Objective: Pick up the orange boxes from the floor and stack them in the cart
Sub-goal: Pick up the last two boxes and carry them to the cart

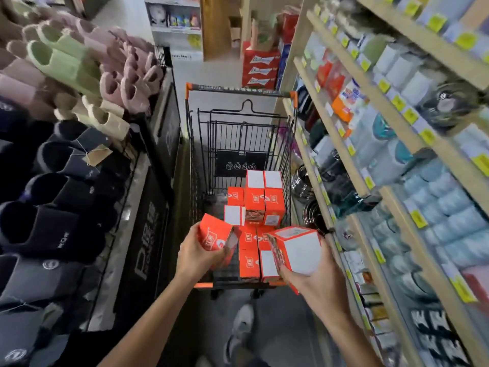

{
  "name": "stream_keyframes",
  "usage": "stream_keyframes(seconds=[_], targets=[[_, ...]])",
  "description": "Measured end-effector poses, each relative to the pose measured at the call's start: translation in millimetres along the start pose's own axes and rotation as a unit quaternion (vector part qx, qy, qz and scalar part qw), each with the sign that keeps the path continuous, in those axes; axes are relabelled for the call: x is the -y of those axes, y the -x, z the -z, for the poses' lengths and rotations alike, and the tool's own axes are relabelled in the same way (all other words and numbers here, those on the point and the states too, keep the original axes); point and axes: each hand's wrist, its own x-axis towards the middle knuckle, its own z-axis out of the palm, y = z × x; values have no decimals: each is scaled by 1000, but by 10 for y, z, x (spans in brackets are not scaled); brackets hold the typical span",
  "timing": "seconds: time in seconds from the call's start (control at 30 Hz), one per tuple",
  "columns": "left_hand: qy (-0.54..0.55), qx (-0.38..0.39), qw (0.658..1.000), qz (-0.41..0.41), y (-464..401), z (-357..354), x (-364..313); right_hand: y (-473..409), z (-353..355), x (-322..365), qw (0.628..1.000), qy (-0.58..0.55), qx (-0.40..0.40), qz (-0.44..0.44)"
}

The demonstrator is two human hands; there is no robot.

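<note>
The black wire cart with orange corner trim is standing at twelve o'clock in the aisle, already holding a pile of orange boxes, square-edged cardboard cartons with white panels, stacked toward its right side. The left hand is wrapping its grip around one orange box at the cart's near rim, while the right hand at three o'clock is cupping a second box from beneath. Each carton seems light, stiff but crushable, so holding opposite flat faces should be safest.
</note>
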Motion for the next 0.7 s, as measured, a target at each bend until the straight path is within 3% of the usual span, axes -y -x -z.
stream_keyframes(seconds=[0.37,0.7], targets=[[-45,11,993,112,-1174,-794,324,-1170,-794,-280,995,11,66,-80],[-73,28,973,217,-1999,-1360,1032,-1544,-1325,-505,989,39,84,-118]])
